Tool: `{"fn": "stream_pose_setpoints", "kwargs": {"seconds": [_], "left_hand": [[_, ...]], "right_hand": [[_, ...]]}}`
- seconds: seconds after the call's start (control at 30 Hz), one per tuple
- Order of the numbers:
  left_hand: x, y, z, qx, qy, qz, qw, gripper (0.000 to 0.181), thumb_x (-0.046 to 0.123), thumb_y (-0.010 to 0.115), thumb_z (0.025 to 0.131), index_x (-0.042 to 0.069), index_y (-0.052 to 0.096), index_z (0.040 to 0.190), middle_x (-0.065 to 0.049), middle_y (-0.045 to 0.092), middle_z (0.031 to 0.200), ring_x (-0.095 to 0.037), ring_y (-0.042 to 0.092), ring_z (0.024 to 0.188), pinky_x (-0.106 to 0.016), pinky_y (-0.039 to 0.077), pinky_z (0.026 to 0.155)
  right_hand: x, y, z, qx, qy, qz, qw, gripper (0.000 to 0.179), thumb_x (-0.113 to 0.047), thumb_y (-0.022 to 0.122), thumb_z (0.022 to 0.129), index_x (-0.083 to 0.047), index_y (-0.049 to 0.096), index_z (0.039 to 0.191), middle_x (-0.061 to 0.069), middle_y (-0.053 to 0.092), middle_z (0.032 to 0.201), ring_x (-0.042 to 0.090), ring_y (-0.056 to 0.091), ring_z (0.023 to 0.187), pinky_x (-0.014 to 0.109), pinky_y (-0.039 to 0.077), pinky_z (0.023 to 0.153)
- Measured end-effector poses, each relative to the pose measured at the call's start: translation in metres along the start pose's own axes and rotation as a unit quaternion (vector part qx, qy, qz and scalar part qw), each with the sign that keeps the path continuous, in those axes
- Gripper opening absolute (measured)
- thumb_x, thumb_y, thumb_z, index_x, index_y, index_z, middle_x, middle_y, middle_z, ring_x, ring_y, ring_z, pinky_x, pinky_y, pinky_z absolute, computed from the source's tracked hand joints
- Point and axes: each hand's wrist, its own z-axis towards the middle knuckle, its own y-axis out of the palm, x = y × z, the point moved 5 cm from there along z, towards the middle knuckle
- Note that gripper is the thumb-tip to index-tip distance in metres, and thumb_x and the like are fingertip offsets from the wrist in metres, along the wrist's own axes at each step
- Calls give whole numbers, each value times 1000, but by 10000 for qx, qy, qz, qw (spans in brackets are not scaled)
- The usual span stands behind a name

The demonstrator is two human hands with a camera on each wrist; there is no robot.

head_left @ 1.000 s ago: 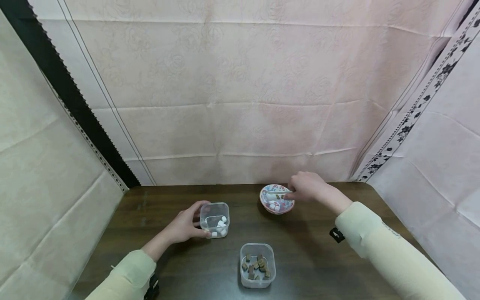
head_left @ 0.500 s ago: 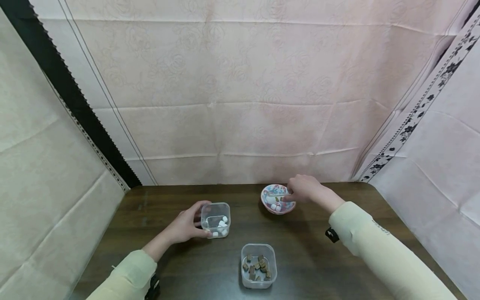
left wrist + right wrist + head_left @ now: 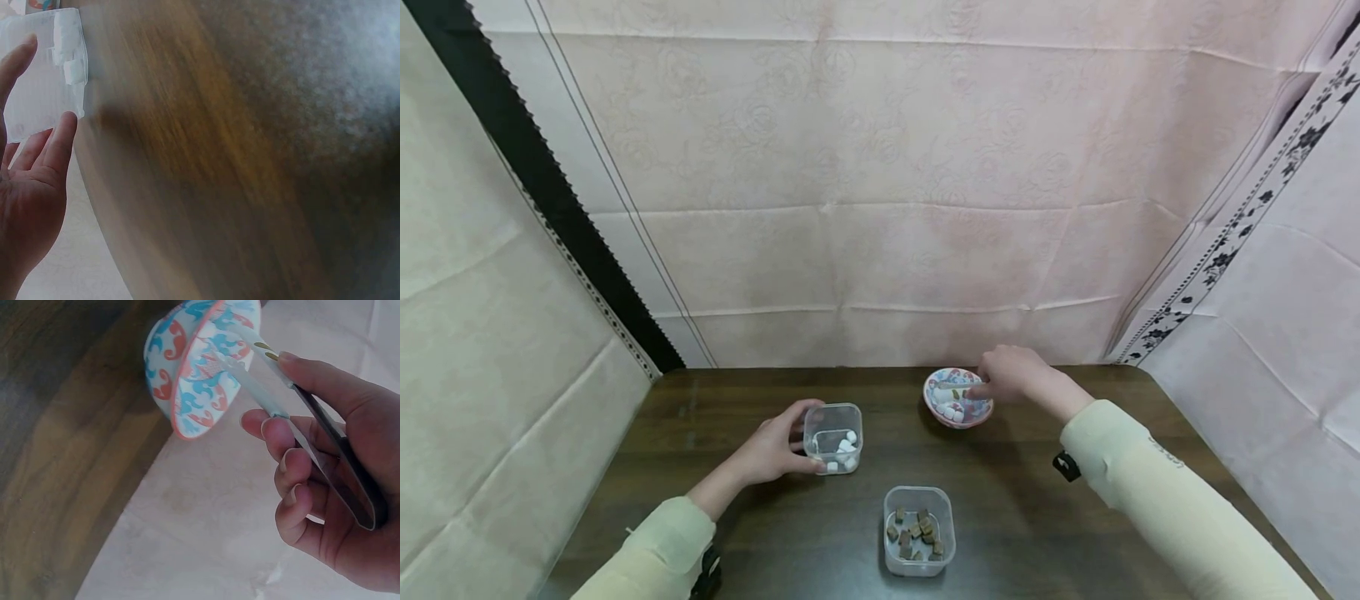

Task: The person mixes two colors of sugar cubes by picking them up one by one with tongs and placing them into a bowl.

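**Tweezers in the bowl, left hand on the tub**

The right hand (image 3: 1011, 375) pinches a pair of tweezers (image 3: 294, 419) between thumb and fingers, tips reaching into the patterned bowl (image 3: 958, 410) near the far edge of the table (image 3: 715, 400), right of centre. White and brown pieces lie in the bowl. The left hand (image 3: 771, 450) curls round a clear tub (image 3: 833, 437) holding white pieces, left of centre; in the left wrist view its fingers (image 3: 59, 140) press the tub's wall. A second clear tub (image 3: 917, 530) with brown pieces stands alone near the front edge, between the two arms and touched by neither. Pale cloth (image 3: 880, 167) hangs behind the far edge and along both sides.
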Motion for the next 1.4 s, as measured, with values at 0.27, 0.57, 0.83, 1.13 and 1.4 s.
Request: {"fn": "stream_pose_setpoints", "kwargs": {"seconds": [0.27,0.57,0.83,1.13,1.4], "left_hand": [[6,-1,-1,-28,220,-46,9997,90,10,94,83,6,42,156,-27,54,147,-49,54,137,-51,60,103],[5,-1,-2,-44,263,-107,9996,90,10,94,83,6,42,156,-27,54,147,-50,54,137,-51,59,103],[5,-1,-2,-54,282,-169,9994,90,9,94,83,6,42,156,-27,53,148,-50,54,138,-51,59,104],[4,-2,-2,-41,229,-91,9997,90,11,94,83,7,42,156,-26,52,150,-49,54,138,-51,59,104],[3,-1,0,-35,46,28,10000,90,14,94,83,10,42,156,-24,52,152,-46,54,140,-50,58,105]], "right_hand": [[-12,-24,-8,312,-127,14,9994,64,-51,78,93,-22,36,55,-11,27,53,8,25,53,26,20,48],[-49,-48,-12,442,-614,163,9970,63,-52,77,94,-23,35,57,-12,26,53,6,21,54,25,15,49],[-81,-52,-7,489,-1123,185,9923,63,-55,77,94,-24,35,58,-13,25,54,7,24,55,25,16,49],[-122,-46,9,251,-1764,-4,9840,47,-53,79,94,-22,58,65,-13,41,59,5,35,56,23,25,49],[-148,-41,22,225,-1937,-501,9795,45,-56,82,90,-22,65,66,-13,48,60,9,42,62,26,32,51]]}}
